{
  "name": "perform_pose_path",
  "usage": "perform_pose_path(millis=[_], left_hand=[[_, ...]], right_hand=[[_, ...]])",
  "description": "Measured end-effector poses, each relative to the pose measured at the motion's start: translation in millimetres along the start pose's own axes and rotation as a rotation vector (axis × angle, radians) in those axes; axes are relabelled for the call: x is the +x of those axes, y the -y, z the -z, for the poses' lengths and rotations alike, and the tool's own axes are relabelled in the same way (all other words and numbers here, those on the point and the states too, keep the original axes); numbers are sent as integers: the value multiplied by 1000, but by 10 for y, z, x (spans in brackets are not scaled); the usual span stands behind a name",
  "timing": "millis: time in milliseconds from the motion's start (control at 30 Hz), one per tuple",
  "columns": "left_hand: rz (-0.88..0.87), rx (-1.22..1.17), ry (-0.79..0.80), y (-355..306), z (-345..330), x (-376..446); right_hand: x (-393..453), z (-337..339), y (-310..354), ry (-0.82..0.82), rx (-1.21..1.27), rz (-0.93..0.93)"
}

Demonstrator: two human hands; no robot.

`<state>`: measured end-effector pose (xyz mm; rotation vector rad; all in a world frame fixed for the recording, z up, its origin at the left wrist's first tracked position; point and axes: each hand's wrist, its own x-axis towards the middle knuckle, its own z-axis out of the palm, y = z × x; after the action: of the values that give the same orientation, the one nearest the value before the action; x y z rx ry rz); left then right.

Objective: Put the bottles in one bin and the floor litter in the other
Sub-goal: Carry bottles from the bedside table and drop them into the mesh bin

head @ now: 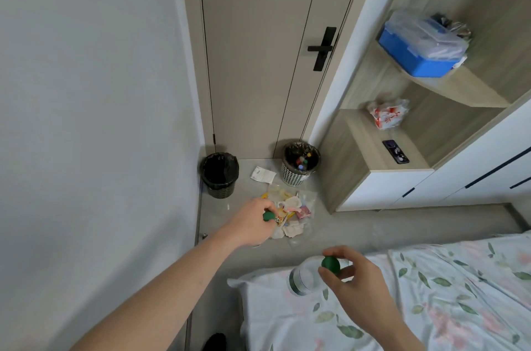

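The left hand is stretched out over the floor, its grip closed on a bottle by its green cap, just at the near edge of the litter pile. The right hand pinches the green cap of a clear bottle (its body tilts down-left) above the bed. Beyond the litter pile stand 2 bins: a black bin to its left and a white bin, holding bottles, to its right.
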<state>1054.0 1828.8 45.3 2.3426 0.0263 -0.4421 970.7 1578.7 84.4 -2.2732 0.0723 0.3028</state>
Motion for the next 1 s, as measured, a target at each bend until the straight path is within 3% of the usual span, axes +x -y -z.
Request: perform_pose_path(millis=[500, 1000], left_hand=[[-39, 46, -46, -20, 517, 867], [-99, 135, 84, 202, 1678, 3775]], right_hand=[[1524, 132, 231, 68, 28, 57], [4464, -273, 914, 43, 74, -81]])
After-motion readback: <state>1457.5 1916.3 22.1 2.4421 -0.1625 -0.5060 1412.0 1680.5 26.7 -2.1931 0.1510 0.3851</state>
